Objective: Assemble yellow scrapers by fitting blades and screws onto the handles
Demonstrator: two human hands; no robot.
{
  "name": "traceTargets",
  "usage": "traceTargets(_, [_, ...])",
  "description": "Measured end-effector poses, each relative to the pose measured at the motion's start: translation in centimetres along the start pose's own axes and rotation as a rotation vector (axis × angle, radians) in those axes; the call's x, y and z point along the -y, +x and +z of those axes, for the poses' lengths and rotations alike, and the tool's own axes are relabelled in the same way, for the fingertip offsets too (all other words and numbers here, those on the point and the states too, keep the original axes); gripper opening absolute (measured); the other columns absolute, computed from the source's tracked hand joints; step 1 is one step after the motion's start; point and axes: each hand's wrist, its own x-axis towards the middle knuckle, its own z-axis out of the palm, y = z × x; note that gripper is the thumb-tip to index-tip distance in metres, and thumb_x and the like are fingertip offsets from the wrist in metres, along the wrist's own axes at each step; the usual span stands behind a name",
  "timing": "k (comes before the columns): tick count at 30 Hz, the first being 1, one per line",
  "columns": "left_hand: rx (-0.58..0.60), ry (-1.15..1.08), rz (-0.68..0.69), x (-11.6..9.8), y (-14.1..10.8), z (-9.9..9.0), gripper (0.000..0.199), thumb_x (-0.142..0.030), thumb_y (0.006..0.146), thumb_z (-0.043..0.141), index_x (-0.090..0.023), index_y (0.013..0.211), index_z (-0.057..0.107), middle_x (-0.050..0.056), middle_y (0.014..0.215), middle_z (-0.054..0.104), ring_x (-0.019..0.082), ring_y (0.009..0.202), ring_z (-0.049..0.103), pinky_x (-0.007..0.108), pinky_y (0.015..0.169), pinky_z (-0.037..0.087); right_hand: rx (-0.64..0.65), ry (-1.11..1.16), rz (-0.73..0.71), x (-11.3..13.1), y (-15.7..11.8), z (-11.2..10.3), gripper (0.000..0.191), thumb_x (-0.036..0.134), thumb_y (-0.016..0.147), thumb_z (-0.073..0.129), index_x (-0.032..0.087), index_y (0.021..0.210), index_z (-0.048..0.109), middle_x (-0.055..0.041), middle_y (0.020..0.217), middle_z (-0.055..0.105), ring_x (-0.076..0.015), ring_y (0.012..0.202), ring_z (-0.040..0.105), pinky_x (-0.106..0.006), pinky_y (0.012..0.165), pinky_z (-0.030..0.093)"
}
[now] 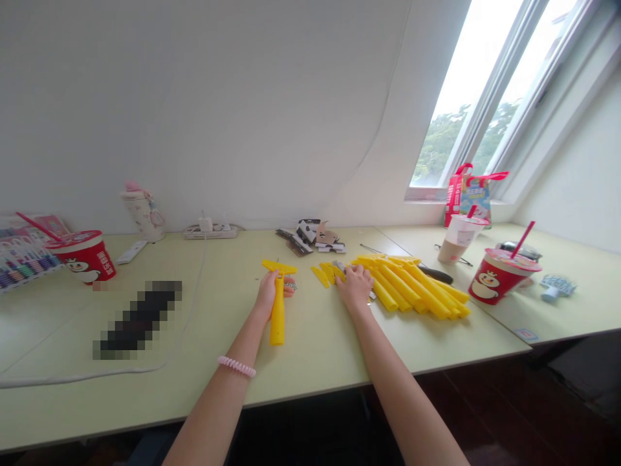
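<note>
Our left fingers hold one yellow handle, and our right fingers, whose grip we cannot tell, could by brushing disturb the handle pile beside them.

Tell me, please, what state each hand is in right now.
Left hand: closed, holding a yellow T-shaped tool.
Right hand: at some small yellow pieces; whether it grips one cannot be told.

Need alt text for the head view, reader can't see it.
A person's left grip holds a yellow T-shaped handle, crossbar at the far end, over a pale table. The right grip is at some small yellow pieces beside a pile of yellow handles. A red cup with a straw stands on each side.
</note>
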Motion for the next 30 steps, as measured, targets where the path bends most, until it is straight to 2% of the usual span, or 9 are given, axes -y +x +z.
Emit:
traceTargets(7, [-0.003,-0.033,-0.027,-0.3,-0.4,0.2,0.028,-0.029,0.084,0.038,-0.008,0.094,0.053,0.008,0.066,0.065,0.009,0.036,0.052,0.02,0.036,0.038,0.006,-0.015,0.028,0.0,0.0,-0.1,0.036,0.042,0.081,0.048,0.016,0.102,0.061,-0.0149,0.104,0.054,-0.0292,0.101,0.042,-0.038,0.082,0.027])
traceTargets(10, [-0.006,-0.031,-0.032,-0.5,-0.5,0.3,0.027,-0.028,0.084,0.039,-0.008,0.093,0.053,0.008,0.066,0.065,0.009,0.037,0.052,0.02,0.037,0.039,0.032,0.001,0.026,0.1,0.0,0.0,0.034,0.04,0.082,0.046,0.016,0.101,0.06,-0.0145,0.105,0.054,-0.0285,0.1,0.042,-0.039,0.081,0.027])
traceTargets(13, [-0.007,-0.026,-0.041,-0.5,-0.6,0.3,0.026,-0.029,0.083,0.039,-0.009,0.092,0.052,0.007,0.066,0.065,0.01,0.038,0.052,0.02,0.037,0.04,0.0,0.006,0.03,0.1,0.0,0.1,0.034,0.037,0.081,0.047,0.016,0.106,0.057,-0.0138,0.105,0.054,-0.0276,0.101,0.042,-0.037,0.081,0.027])
traceTargets(19, [-0.014,-0.013,-0.042,-0.5,-0.6,0.3,0.026,-0.029,0.083,0.039,-0.009,0.094,0.051,0.007,0.066,0.065,0.01,0.037,0.052,0.021,0.038,0.04,0.006,0.038,-0.073,0.0,0.0,0.3,0.026,0.028,0.082,0.044,0.018,0.103,0.055,-0.0119,0.108,0.053,-0.0261,0.101,0.041,-0.036,0.082,0.026])
traceTargets(25, [-0.006,-0.03,-0.054,-0.2,-0.2,0.1,0.029,-0.031,0.083,0.041,-0.008,0.097,0.052,0.007,0.065,0.065,0.01,0.037,0.052,0.021,0.037,0.04,0.031,0.007,-0.092,0.5,0.0,-0.2,0.028,0.026,0.084,0.039,0.015,0.101,0.057,-0.0135,0.111,0.054,-0.0267,0.103,0.041,-0.038,0.084,0.025])
traceTargets(30, [-0.009,-0.041,-0.076,-0.1,0.0,0.0,0.029,-0.031,0.083,0.041,-0.009,0.097,0.053,0.007,0.065,0.064,0.01,0.037,0.053,0.021,0.036,0.04,0.026,-0.046,-0.215,1.5,1.0,-0.5,0.031,0.019,0.086,0.034,0.016,0.097,0.062,-0.0141,0.11,0.056,-0.026,0.105,0.041,-0.037,0.085,0.025])
